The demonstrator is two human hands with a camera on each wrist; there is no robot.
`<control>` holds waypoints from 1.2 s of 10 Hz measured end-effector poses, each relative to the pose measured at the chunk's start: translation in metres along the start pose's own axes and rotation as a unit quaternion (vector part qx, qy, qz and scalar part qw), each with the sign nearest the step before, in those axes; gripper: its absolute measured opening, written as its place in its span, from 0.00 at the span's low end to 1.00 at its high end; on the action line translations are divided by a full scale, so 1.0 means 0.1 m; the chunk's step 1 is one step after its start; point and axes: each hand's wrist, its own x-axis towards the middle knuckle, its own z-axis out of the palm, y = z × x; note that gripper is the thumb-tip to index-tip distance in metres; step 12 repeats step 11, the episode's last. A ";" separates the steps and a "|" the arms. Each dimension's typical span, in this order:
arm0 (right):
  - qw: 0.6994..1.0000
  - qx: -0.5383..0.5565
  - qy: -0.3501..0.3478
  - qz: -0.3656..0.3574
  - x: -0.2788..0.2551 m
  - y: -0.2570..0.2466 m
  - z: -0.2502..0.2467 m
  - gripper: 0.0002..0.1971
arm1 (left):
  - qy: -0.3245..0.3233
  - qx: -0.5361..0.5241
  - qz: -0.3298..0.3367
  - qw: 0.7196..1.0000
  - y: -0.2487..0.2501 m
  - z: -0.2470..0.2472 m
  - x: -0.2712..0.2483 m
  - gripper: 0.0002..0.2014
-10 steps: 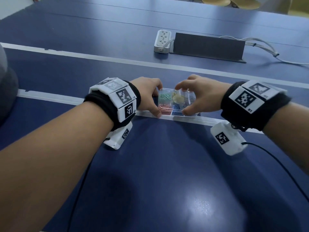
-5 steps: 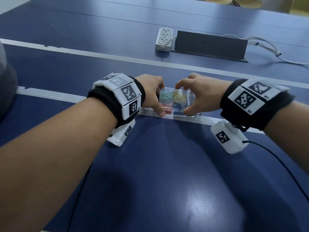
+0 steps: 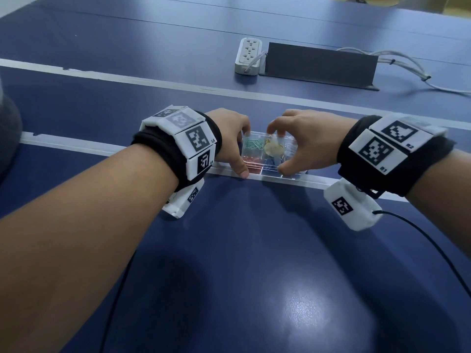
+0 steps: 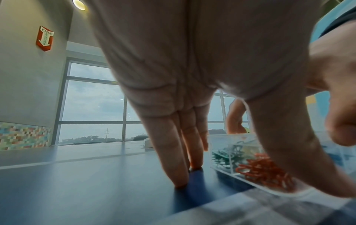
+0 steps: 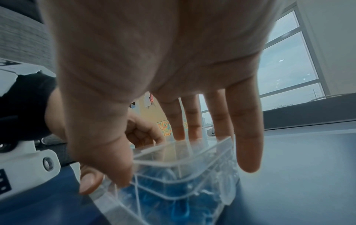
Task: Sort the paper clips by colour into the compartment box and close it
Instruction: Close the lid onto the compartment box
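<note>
The clear compartment box [image 3: 270, 154] sits on a white tape line on the blue table, with its clear lid down over it. Green clips [image 3: 252, 145], red clips [image 3: 251, 161], blue clips [image 3: 270, 164] and yellowish clips [image 3: 272, 149] lie in separate compartments. My left hand [image 3: 240, 151] holds the box's left end, thumb at the near corner. Its straight fingers [image 4: 177, 167] touch the table beside the box [image 4: 240, 159]. My right hand [image 3: 280, 150] pinches the right part, with its thumb [image 5: 108, 164] on the near rim of the box [image 5: 183, 175] and its fingers behind the far wall.
A white power strip [image 3: 248, 56] and a dark upright panel [image 3: 318, 64] stand at the back, with grey cables [image 3: 407, 67] trailing right. A second white tape line [image 3: 127, 79] crosses the table farther back. A black wire [image 3: 420, 238] runs from my right wrist unit.
Both hands keep the same hold on the box. Only the head view has shifted a little.
</note>
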 end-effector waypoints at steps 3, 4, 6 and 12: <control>1.000 -0.019 -0.006 0.016 -0.04 -0.07 0.01 0.37 | -0.005 0.013 -0.001 1.000 0.02 0.00 0.00 0.43; 1.000 -0.023 -0.011 0.017 -0.04 -0.08 -0.01 0.36 | -0.003 0.012 -0.002 1.000 0.01 0.01 0.01 0.42; 0.999 -0.023 -0.011 0.020 -0.04 -0.08 0.00 0.35 | -0.006 0.015 -0.004 1.000 0.01 0.02 0.02 0.42; 0.999 0.012 -0.024 0.040 -0.05 -0.01 0.06 0.46 | 0.002 0.018 -0.002 1.000 0.04 0.08 0.03 0.53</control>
